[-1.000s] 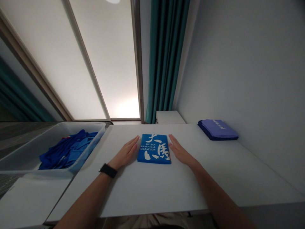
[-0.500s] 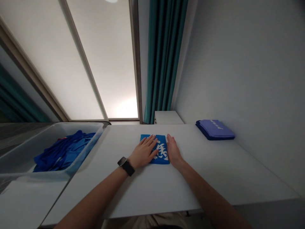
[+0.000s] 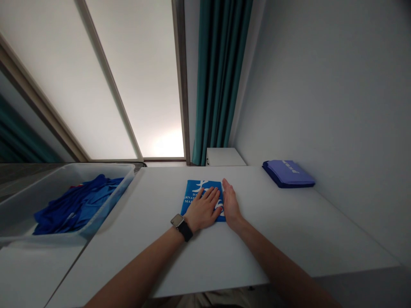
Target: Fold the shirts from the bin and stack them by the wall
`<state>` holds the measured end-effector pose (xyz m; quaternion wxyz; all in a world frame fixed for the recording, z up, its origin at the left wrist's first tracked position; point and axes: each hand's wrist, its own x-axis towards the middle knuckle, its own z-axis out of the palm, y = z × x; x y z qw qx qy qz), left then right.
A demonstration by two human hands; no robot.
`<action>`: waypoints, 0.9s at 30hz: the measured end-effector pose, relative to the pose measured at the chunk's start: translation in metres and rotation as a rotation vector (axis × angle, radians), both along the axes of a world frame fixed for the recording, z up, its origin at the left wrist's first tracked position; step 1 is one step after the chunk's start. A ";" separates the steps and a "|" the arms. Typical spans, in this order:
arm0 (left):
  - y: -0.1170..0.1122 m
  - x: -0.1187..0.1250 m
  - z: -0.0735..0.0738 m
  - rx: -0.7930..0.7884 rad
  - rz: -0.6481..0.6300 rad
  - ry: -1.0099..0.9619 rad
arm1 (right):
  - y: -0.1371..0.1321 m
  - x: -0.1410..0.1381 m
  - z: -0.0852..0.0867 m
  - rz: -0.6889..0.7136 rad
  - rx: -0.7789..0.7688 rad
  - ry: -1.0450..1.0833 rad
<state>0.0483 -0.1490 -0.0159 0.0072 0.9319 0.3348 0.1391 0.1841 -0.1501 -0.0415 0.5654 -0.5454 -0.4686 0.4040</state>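
A folded blue shirt with white lettering lies flat in the middle of the white table. My left hand, with a watch on its wrist, rests palm down on top of the shirt, fingers stretched out. My right hand lies flat and open against the shirt's right edge, on the table.
A clear plastic bin with crumpled blue garments stands at the left. A stack of folded purple-blue garments sits at the table's far right by the wall. A small white cabinet and teal curtain are behind.
My left hand moved from beside the shirt's left edge onto its top and slid right and toward me. My right hand closed in against the right edge.
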 end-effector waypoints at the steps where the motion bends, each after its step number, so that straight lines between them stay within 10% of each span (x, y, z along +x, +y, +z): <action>1: 0.000 0.000 0.000 0.005 -0.001 0.006 | 0.000 0.000 0.001 0.007 0.001 0.017; 12: -0.001 -0.001 -0.002 0.084 -0.003 0.032 | -0.002 -0.003 0.015 -0.058 -0.016 0.469; 21: 0.002 -0.001 0.004 0.022 0.010 -0.021 | 0.006 0.011 0.018 -0.055 -0.097 0.327; 27: 0.040 -0.042 0.013 -0.072 0.166 -0.114 | 0.008 0.013 0.019 0.000 -0.151 0.219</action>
